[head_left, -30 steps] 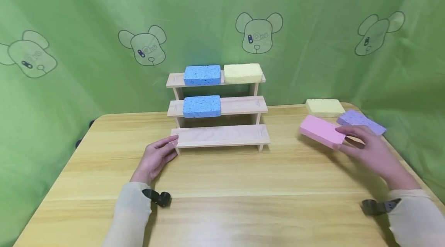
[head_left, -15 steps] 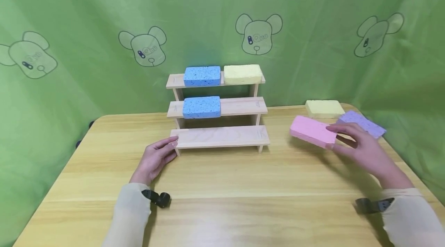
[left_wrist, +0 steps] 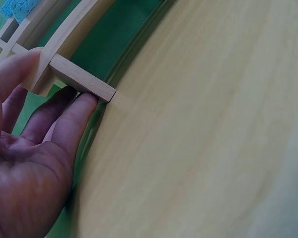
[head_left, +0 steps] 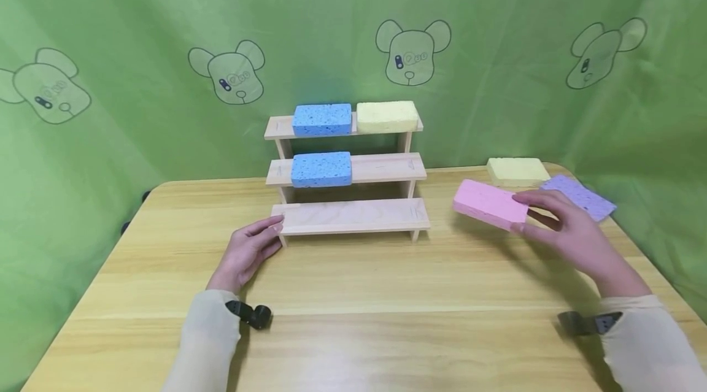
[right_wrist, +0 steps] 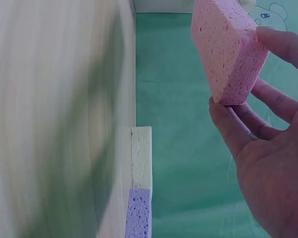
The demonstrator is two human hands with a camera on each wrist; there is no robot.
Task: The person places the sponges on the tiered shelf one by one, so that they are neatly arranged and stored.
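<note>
My right hand (head_left: 569, 232) pinches the near end of a pink sponge (head_left: 488, 203), lifted above the table to the right of a three-tier wooden shelf (head_left: 353, 217). In the right wrist view the pink sponge (right_wrist: 228, 54) is held between thumb and fingertips, tilted. My left hand (head_left: 251, 251) holds the left end of the lowest tier. The left wrist view shows the thumb (left_wrist: 27, 67) on the board's end and fingers against the wooden leg (left_wrist: 82, 79). A blue sponge (head_left: 322, 120) and a yellow sponge (head_left: 388, 117) lie on the top tier, another blue sponge (head_left: 321, 170) on the middle one.
At the table's back right lie a yellow sponge (head_left: 518, 172) and a purple sponge (head_left: 580, 196), close together. A green curtain (head_left: 331, 24) with bear-head drawings hangs behind the wooden table (head_left: 364, 343).
My right hand has carried the pink sponge leftward toward the shelf, away from the yellow and purple sponges. The left hand stays at the lowest tier.
</note>
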